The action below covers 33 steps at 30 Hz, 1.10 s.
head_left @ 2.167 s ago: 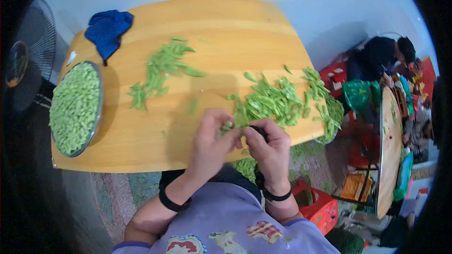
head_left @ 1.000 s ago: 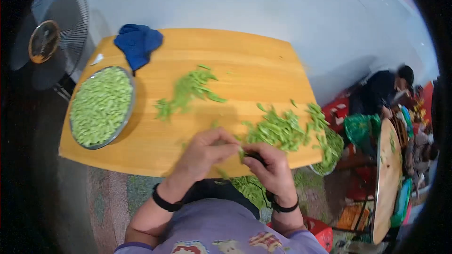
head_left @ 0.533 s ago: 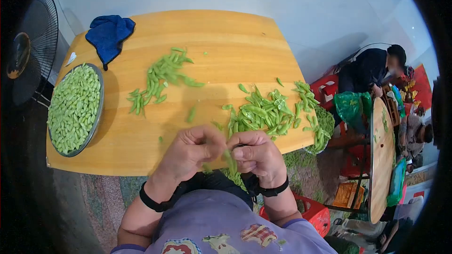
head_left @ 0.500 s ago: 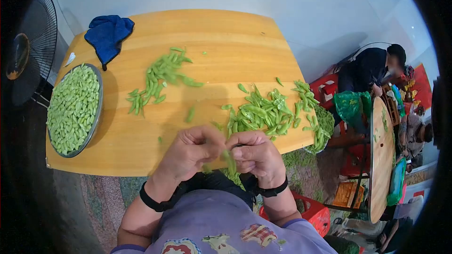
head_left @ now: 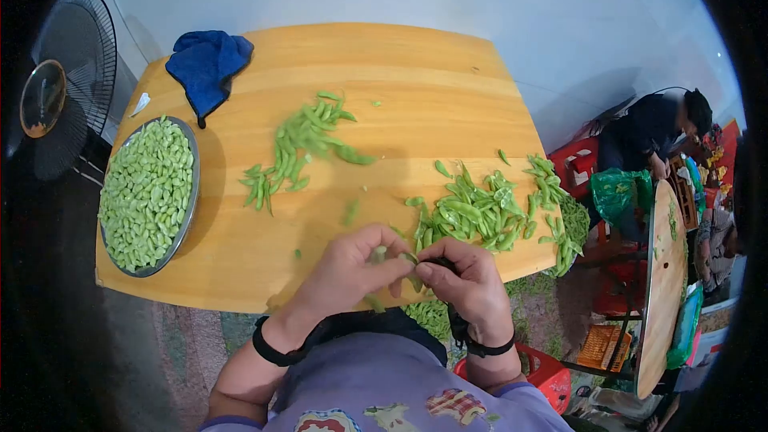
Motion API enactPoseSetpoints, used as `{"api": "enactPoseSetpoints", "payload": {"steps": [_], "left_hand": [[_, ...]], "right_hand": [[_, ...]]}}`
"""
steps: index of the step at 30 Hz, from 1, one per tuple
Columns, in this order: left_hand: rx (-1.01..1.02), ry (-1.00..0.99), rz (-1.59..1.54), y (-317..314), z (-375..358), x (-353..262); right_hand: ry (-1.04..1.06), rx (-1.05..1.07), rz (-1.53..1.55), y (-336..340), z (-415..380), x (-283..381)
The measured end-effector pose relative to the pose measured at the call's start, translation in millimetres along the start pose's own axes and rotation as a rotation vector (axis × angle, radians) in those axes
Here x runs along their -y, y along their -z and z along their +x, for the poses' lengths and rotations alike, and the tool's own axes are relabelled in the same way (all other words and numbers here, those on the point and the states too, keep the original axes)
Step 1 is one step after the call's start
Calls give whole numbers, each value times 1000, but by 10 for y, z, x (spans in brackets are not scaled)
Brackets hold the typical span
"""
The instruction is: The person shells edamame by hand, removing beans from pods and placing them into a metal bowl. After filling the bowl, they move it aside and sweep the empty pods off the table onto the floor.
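Head view: left hand [head_left: 358,266] and right hand [head_left: 466,278] are meeting at the near edge of the desk [head_left: 416,72], fingers pinching one green pod [head_left: 412,259] between them. Loose pods [head_left: 472,212] are lying in a pile just beyond the right hand; another pile [head_left: 308,132] is spreading mid-desk. Bowl [head_left: 190,216] is holding shelled beans [head_left: 148,192] at the left end, blue cloth [head_left: 210,68] lying beyond it.

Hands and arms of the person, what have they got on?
The left hand and right hand wear no gloves. There's a black band around the left wrist and another around the right wrist. The short sleeves are light purple with darker purple edges.
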<state>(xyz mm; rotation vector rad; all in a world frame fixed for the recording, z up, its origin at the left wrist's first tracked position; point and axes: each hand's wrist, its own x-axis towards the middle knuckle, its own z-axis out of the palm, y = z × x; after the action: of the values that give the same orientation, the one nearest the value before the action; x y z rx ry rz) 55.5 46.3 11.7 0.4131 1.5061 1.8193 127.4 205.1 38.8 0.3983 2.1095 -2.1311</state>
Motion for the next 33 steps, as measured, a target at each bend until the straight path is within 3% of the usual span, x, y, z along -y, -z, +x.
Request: {"api": "enactPoseSetpoints", "payload": {"steps": [3,5,8,10,12,15,17,19,20,22,24,26,28,29,31,33], "left_hand": [[-18,-33,154,12,7,25],[-47,-11,278,15,17,10],[-96,7,277,34,42,-26],[-171,64,223,141,106,-83],[-266,-59,393,418,256,-133],[-438,-237,822,777,609,-368],[-484,-310,897,946,807,-375],[-481,-455,1384,1088,975,-281],[-478,-457,1386,1143,1038,-237],[-412,-257,1663,1191,1121,-200],[-451,-327,1634,1191,1117,-177],[-486,-406,1598,1132,1089,-202],[-282,-201,742,978,925,-354],[-268,-203,738,831,822,-363],[-156,-60,124,448,580,-286],[-96,-42,53,226,400,-192]], "right_hand": [[166,1,-223,-23,22,-59],[297,-67,-556,-73,4,20],[376,-124,-672,-94,30,12],[418,-209,-678,5,85,-43],[458,-297,-686,134,136,-55],[340,-514,-563,286,190,-53],[314,-492,-428,343,166,-93],[196,-436,-190,294,116,-27],[196,-439,-187,265,104,-36],[129,-274,-119,240,76,-59],[70,-228,-90,246,58,-59],[161,-178,-76,246,68,-43],[204,-169,-70,227,81,-18],[238,-138,19,211,95,0],[274,-47,181,218,111,-20],[261,-43,187,188,156,-65]]}}
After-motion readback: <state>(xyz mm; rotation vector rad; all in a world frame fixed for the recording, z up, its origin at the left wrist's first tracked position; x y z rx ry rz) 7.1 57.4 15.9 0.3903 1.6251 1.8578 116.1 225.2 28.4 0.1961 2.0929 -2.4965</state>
